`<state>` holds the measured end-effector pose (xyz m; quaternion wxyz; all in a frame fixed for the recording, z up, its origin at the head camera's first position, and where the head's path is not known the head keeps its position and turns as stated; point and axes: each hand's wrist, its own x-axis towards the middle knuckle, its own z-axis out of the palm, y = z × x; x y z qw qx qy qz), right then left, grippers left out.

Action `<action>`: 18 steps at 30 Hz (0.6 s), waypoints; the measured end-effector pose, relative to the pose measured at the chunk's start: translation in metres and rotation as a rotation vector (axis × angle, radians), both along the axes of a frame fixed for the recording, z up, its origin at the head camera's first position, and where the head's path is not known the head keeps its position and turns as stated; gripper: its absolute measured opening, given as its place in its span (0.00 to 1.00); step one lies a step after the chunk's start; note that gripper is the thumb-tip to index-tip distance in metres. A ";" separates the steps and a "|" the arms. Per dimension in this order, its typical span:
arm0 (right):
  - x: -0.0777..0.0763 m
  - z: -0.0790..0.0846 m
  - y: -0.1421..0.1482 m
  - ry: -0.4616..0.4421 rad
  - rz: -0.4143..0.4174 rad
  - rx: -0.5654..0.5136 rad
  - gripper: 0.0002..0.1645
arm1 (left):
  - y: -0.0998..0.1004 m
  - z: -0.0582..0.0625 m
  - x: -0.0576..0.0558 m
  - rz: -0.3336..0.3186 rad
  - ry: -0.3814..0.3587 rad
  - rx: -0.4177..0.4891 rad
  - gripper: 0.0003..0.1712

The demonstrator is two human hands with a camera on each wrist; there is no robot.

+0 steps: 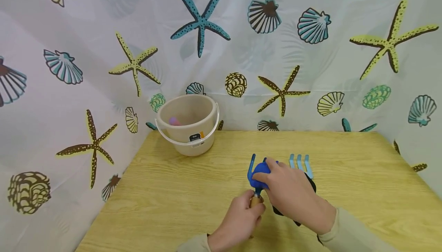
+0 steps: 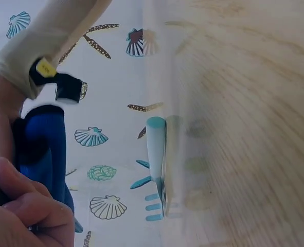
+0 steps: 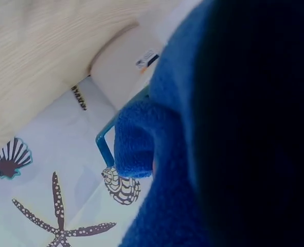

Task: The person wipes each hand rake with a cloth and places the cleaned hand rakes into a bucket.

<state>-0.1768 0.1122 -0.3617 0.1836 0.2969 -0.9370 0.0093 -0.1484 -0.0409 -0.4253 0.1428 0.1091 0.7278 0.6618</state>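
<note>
Pale sheeting (image 1: pixel 238 60) printed with starfish and shells encloses a wood-grain table (image 1: pixel 172 190) at the back and on both sides. At the left rear of the table stands a cream bucket (image 1: pixel 193 148), upright, its clear handle (image 1: pixel 186 143) lowered across the front and a dark-and-orange label (image 1: pixel 197 137) fixed to the wall. Inside the bucket, part of a pink-and-purple item (image 1: pixel 174 121) shows; its nature cannot be determined. To the right and nearer the wearer, the left hand (image 1: pixel 239 215) grips the wooden handle of a blue-tined hand fork (image 1: pixel 255 201), tines pointing away from the wearer. Directly over the tines is a blue cloth (image 1: pixel 260 175), which leaves the leftmost tine exposed. Fingers of the right hand (image 1: pixel 293 192) are curled round this cloth and hold it against the fork's head; the right wrist view confirms a fuzzy texture. Beyond the right hand lies a second fork (image 1: pixel 299 163) with light-blue tines, resting on the table; its white-and-teal handle is visible in the left wrist view. Light-coloured sleeves (image 1: pixel 355 231) cover both forearms.
</note>
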 end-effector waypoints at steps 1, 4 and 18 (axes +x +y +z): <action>0.003 0.001 0.002 -0.007 0.000 -0.004 0.18 | 0.000 0.001 0.000 0.006 0.001 -0.007 0.04; 0.006 -0.001 0.006 0.009 0.013 -0.018 0.18 | -0.001 0.003 -0.001 0.009 -0.012 0.002 0.05; -0.019 -0.020 0.023 0.248 -0.055 0.084 0.20 | 0.005 0.008 0.002 0.014 -0.067 0.009 0.04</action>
